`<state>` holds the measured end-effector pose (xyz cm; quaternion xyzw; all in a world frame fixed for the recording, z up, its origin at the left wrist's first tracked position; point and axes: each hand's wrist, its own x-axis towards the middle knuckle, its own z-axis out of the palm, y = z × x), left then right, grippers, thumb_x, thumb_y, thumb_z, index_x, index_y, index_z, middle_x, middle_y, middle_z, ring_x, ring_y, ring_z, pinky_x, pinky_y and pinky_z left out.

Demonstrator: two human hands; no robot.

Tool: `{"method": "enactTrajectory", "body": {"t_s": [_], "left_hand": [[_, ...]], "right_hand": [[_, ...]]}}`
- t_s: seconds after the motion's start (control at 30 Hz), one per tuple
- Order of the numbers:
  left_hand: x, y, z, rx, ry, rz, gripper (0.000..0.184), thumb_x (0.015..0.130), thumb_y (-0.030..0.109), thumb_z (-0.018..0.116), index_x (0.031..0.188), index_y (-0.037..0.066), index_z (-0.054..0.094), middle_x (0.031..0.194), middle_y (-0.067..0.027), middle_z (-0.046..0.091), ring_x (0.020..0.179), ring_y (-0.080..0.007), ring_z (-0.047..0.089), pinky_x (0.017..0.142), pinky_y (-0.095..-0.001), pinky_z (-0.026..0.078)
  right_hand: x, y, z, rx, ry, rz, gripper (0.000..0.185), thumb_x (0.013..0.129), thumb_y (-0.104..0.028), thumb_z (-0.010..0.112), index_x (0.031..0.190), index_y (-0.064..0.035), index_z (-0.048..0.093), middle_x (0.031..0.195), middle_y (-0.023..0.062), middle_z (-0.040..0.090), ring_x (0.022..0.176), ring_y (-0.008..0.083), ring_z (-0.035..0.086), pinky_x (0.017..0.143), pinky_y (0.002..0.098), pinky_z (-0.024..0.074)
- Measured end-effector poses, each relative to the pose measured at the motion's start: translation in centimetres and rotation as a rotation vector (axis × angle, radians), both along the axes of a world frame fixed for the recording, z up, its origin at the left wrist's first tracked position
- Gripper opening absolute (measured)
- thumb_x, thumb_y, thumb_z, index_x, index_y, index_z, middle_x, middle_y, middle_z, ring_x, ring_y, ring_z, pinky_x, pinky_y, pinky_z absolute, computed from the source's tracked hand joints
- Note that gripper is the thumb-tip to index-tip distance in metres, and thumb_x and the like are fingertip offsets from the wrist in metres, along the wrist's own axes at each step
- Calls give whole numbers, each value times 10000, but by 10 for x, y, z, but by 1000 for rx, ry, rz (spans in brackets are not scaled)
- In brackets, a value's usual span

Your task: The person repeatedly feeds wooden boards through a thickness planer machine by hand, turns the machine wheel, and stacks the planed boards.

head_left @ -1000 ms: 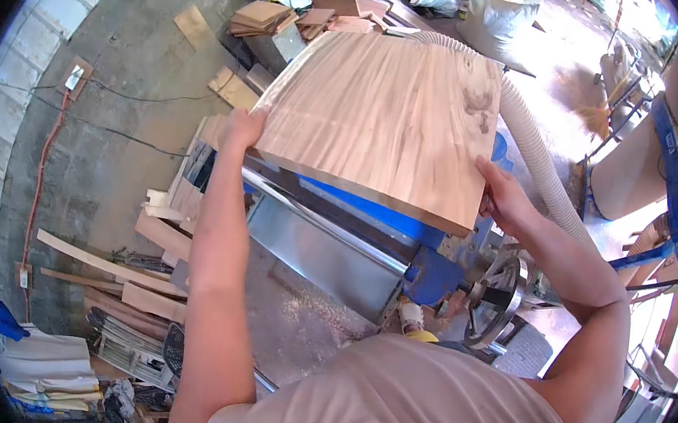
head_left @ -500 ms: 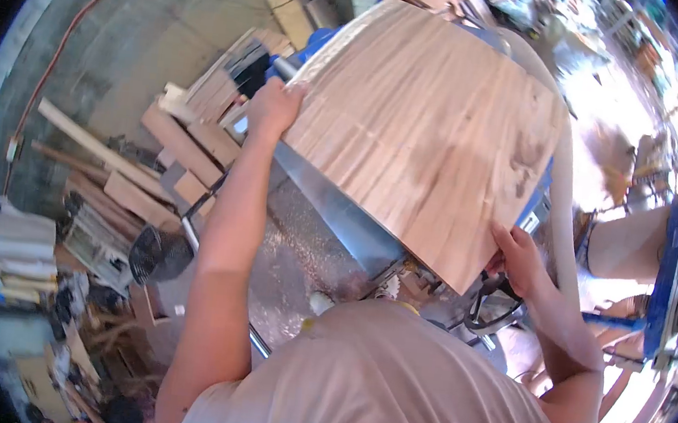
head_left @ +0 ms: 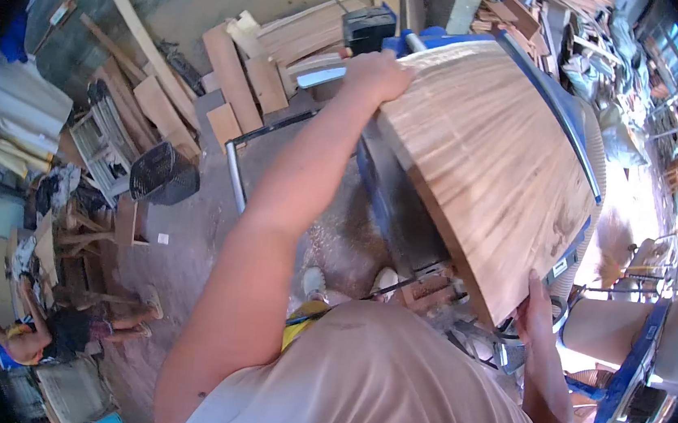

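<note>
A thick wooden panel (head_left: 486, 168) with brown streaked grain lies tilted over a blue-framed machine. My left hand (head_left: 378, 78) is closed on the panel's left far corner, with its fingers wrapped over the edge. At the near right corner, my right hand (head_left: 539, 308) holds the edge, its fingers partly hidden beneath the wood. A long metal bar (head_left: 549, 109) runs along the panel's far right side, resting on or just above it; I cannot tell which. The machine's blue body (head_left: 442, 35) shows behind the panel, and most of it is hidden.
Boards (head_left: 234, 75) lean by the wall at the left. A black basket (head_left: 165, 174) stands on the floor. Another person (head_left: 42, 330) is low at the far left. A ribbed hose (head_left: 593, 154) curves past the right side, near a blue-framed machine (head_left: 638, 346).
The view has turned, and the panel has shifted right and tilted, showing its thick near edge. The metal bar now shows across its far side. Both hands keep hold of the panel.
</note>
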<state>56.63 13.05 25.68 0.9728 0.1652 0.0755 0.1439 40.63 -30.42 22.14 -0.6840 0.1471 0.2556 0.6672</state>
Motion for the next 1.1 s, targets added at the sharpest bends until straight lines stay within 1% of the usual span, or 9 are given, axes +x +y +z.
{"method": "enactTrajectory", "body": {"t_s": [0.17,0.2,0.3,0.4,0.63,0.9,0.97,1.03,1.1], "left_hand": [[-14,20,-12,-67,52,-89,654,876,586,416,1086,6,632,1101,-204,638,1067,-349,595,930,-447,443],[-19,27,-17,-83,39,-109,660,885,581,405,1097,-4,624,1104,-211,634,1074,-349,592,931,-454,441],[-34,49,-38,-180,23,-129,658,891,576,399,1115,-2,618,1110,-221,628,1079,-349,589,934,-456,439],[-48,75,-47,-252,82,-184,725,838,634,460,1112,-17,619,1119,-227,622,1085,-354,584,935,-441,438],[-79,142,-90,-555,255,-352,773,760,662,569,1127,-16,627,1102,-243,627,1043,-347,606,895,-399,446],[-131,163,-119,-718,325,-358,635,874,507,565,1183,-47,579,1113,-154,635,1006,-210,600,896,-347,437],[-135,175,-146,-1059,411,-215,651,885,495,558,1245,-46,526,1154,-130,614,1031,-186,580,905,-339,431],[-143,171,-154,-1104,459,-203,678,892,488,551,1314,-33,454,1224,-132,571,1114,-202,541,943,-342,410],[-137,184,-181,-1437,474,-173,682,907,474,531,1350,-29,403,1297,-135,518,1199,-221,483,994,-349,372]], "right_hand": [[-29,42,0,-15,-19,-227,431,988,-386,406,1158,-2,505,880,54,645,616,99,590,474,232,448],[-34,46,-3,-3,-15,-232,459,983,-395,417,1225,-9,475,996,78,639,774,135,626,619,282,512],[-53,72,-11,152,14,-379,522,975,-405,431,1298,5,424,1164,131,592,988,211,612,836,357,512],[-75,101,-14,244,56,-466,569,969,-402,444,1336,28,383,1278,166,525,1127,271,554,965,397,455],[-118,132,-58,146,-17,-653,518,966,-390,442,1299,6,426,1204,159,567,1061,255,591,911,379,496],[-159,164,-78,248,-193,-743,376,981,-322,461,1183,-6,497,1067,105,611,932,185,604,820,322,495],[-167,165,-80,310,-217,-624,432,974,-362,469,1226,-12,485,1165,92,584,1037,194,581,902,346,470],[-176,167,-99,294,-162,-682,421,979,-353,463,1226,-12,485,1170,84,581,1037,187,581,902,336,468],[-176,178,-113,71,-267,-713,391,970,-365,482,1144,-16,511,1034,72,606,931,144,579,804,309,484]]}}
